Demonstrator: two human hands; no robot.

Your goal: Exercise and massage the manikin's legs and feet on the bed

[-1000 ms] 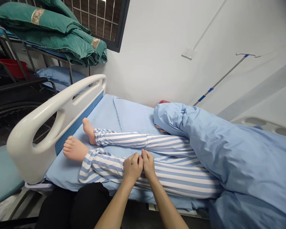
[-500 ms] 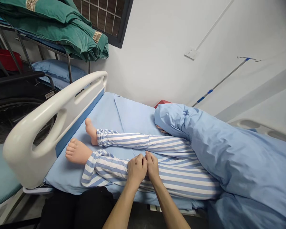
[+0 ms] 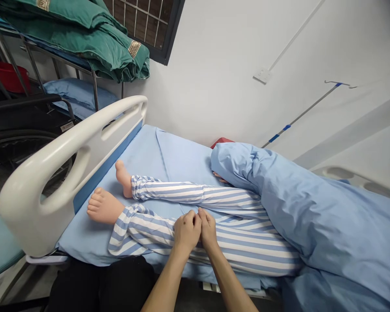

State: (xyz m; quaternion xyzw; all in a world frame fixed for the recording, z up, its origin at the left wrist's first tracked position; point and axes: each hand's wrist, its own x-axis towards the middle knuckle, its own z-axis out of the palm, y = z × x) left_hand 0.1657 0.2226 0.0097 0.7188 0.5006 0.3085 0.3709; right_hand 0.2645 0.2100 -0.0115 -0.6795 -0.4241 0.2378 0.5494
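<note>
A life-size mannequin lies on the bed in blue-and-white striped pyjama trousers, with bare feet. My left hand [image 3: 187, 232] and my right hand [image 3: 208, 228] sit side by side on its near trouser leg [image 3: 149, 229], fingers curled and fingertips almost meeting. The near foot [image 3: 104, 206] lies sideways, and the far foot [image 3: 123, 178] points up. A pale blue duvet [image 3: 295, 212] covers the upper body and hides the head. The bed's blue sheet [image 3: 182, 158] lies beneath the legs.
A white plastic bed end [image 3: 42, 190] rises left of the feet, with a wheelchair [image 3: 22, 130] beyond it. Green quilts [image 3: 94, 39] and a blue pillow [image 3: 78, 93] lie on a metal rack. A red basin [image 3: 6, 76] sits below. Dark trousers [image 3: 100, 284] show at the bottom.
The whole view has shifted slightly as my head moved. Both hands remain on the same trouser leg, with no clear change in their hold.
</note>
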